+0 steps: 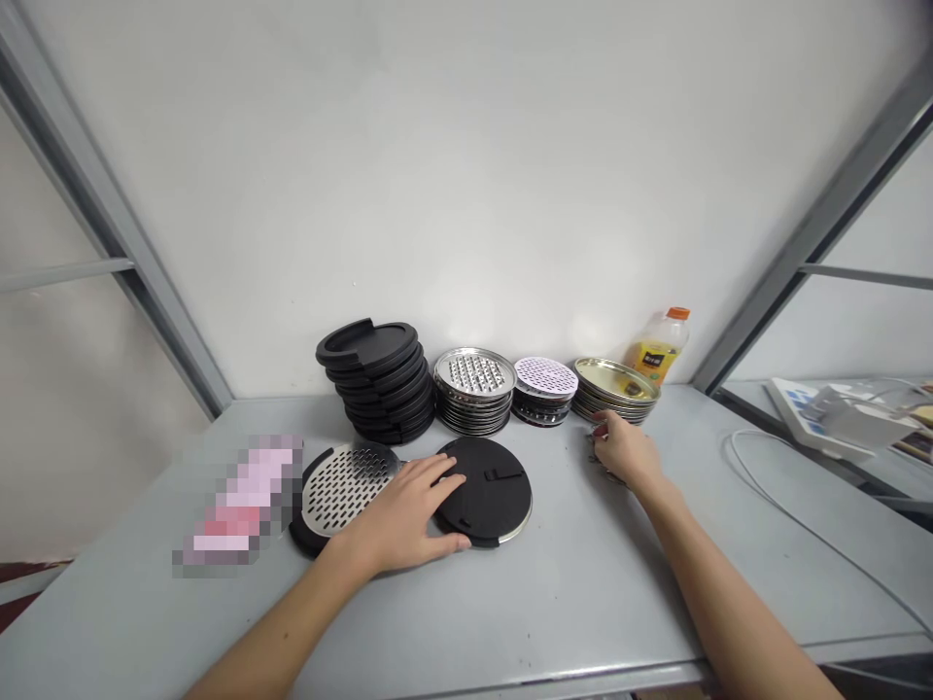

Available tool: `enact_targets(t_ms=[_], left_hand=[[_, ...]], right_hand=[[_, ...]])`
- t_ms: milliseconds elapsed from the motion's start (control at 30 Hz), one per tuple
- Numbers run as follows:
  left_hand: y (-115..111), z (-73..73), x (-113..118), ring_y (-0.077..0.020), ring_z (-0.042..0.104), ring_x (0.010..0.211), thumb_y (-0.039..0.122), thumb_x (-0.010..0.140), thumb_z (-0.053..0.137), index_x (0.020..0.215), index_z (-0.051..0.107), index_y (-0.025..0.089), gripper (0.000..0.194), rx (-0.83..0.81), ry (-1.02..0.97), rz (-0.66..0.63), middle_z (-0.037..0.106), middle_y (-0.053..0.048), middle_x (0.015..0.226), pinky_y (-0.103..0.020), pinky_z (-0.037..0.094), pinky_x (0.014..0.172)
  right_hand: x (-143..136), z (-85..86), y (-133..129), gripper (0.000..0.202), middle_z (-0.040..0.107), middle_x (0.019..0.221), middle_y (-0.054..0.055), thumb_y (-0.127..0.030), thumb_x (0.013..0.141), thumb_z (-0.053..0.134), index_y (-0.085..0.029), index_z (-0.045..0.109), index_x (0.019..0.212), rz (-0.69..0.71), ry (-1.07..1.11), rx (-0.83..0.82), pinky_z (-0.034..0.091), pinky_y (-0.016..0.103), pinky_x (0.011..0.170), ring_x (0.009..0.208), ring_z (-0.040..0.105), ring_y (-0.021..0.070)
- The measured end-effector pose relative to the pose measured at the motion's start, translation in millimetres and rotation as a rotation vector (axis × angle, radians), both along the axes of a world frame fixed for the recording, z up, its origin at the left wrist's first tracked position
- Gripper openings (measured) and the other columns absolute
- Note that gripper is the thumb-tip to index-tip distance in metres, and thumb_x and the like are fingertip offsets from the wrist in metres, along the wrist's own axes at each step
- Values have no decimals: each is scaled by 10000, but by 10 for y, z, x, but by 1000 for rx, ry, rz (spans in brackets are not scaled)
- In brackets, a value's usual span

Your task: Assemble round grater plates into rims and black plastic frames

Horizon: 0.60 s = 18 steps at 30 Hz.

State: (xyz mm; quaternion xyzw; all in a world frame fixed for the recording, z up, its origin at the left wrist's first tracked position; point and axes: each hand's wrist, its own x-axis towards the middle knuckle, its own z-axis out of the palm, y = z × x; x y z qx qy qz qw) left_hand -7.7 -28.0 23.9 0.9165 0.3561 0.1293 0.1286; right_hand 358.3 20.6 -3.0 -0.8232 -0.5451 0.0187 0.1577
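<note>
My left hand (pixel 415 506) lies with its fingers stretched and spread over the left edge of a round black disc (pixel 485 486), its thumb at the near edge. The disc has a small slot and a thin metal rim showing below. Partly behind that hand is a round grater plate (pixel 339 491) with oblong holes, set in a black ring. My right hand (pixel 625 449) is closed low over the table, in front of a stack of shiny gold-toned discs (pixel 616 379). Small dark and reddish bits show at its fingertips, too little to name.
Along the wall stand a stack of black rings (pixel 383 389), a stack of metal grater plates (pixel 475 384) and a shorter stack topped by a lilac perforated plate (pixel 546 376). An orange-capped bottle (pixel 660 348) stands behind. A white cable (pixel 802 525) crosses the right side. A blurred pink item (pixel 244 501) lies left.
</note>
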Motion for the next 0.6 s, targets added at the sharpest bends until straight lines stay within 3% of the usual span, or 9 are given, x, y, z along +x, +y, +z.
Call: enact_targets(t_ms=[233,433,600], left_hand=[[-12,-5,-13,-322,316,1368,535,809,620,1371,461,215,666,1,5,-3,372,-111,1484,-504,306,1102],[-14,0,-5,-326,315,1369,539,810,616,1373,456,225,664,-2,15,2,367,-111,1486,-523,301,1098],[-4,-2,-7,-330,313,1370,546,811,614,1373,455,225,666,-13,6,-1,363,-110,1489,-531,297,1098]], right_hand=[[10,6,2,401,698,1009,97,-142,756,481,-178,577,1144,15,-33,42,412,326,751,941,630,259],[25,12,-2,376,700,1029,100,-181,776,488,-192,603,1134,15,-21,-67,425,338,701,935,635,278],[44,1,2,358,709,992,107,-169,745,500,-181,649,1070,33,-5,-16,429,329,674,900,641,282]])
